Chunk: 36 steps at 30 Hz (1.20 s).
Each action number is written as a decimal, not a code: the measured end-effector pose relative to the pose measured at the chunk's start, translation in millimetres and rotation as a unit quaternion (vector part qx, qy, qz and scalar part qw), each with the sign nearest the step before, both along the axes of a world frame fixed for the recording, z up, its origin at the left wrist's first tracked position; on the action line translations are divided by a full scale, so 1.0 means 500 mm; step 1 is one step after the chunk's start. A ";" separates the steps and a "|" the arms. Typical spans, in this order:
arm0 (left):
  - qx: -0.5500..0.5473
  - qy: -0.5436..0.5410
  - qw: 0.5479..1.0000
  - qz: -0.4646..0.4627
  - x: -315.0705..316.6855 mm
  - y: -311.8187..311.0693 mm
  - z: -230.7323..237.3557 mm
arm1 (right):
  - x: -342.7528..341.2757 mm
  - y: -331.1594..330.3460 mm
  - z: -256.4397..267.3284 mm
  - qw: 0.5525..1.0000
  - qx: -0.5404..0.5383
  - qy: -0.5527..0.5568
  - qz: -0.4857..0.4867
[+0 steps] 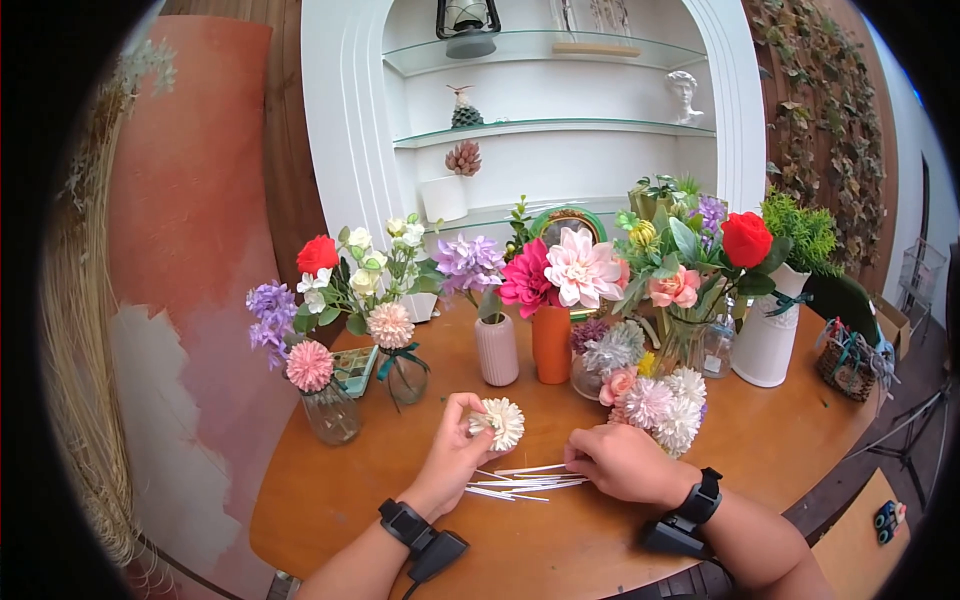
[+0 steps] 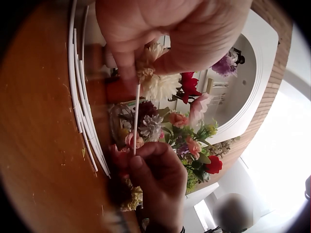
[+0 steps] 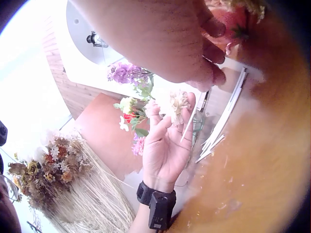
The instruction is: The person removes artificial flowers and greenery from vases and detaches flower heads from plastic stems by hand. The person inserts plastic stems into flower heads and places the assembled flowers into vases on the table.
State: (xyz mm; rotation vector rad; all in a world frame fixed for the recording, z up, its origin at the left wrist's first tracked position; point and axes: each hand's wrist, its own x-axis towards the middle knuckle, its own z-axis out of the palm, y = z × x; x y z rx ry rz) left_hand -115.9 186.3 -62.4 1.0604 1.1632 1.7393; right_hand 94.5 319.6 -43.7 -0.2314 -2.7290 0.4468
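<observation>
My left hand [image 1: 455, 450] holds a cream pompom-like artificial flower [image 1: 505, 422] just above the table, with thumb and fingers at its base. In the left wrist view a thin white stick [image 2: 136, 116] runs from the fingers at the flower to my right hand [image 2: 163, 177], whose thumb and forefinger pinch its far end. From the right wrist view, the flower [image 3: 179, 103] sits among the left fingers, palm turned up. A loose bunch of white sticks [image 1: 515, 487] lies on the table [image 1: 400, 520] between and below both hands.
Beyond the hands stand a pink ribbed vase [image 1: 497, 350], an orange vase [image 1: 551, 345] and a white pitcher [image 1: 768, 335], all with flowers or greenery. Glass vases [image 1: 333, 415] are at the left. White pompom flowers [image 1: 680, 425] lie close to my right hand. A wicker basket [image 1: 845, 370] is far right.
</observation>
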 end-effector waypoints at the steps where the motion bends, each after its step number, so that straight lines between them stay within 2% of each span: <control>1: 0.000 0.000 1.000 0.001 -0.002 0.001 -0.001 | -0.001 -0.002 0.002 0.999 -0.023 0.030 0.012; 3: 0.006 0.005 1.000 0.025 -0.011 0.003 -0.006 | 0.000 -0.011 0.014 0.997 -0.046 0.061 0.027; 8: 0.000 0.000 0.999 0.049 -0.009 -0.005 0.006 | 0.002 -0.041 0.036 0.964 -0.136 0.114 0.198; 10: -0.001 -0.001 0.999 0.046 -0.008 -0.004 0.006 | 0.004 -0.039 0.036 0.965 -0.142 0.098 0.200; 15: 0.041 0.093 0.993 0.066 -0.002 0.001 0.003 | 0.009 -0.040 0.045 0.955 -0.196 0.114 0.190; 18: 0.035 0.090 0.993 0.065 -0.002 0.000 0.005 | 0.010 -0.044 0.047 0.951 -0.221 0.121 0.180; 36: 0.000 0.133 0.989 0.066 0.003 -0.006 0.012 | 0.013 -0.045 0.048 0.947 -0.202 0.161 0.193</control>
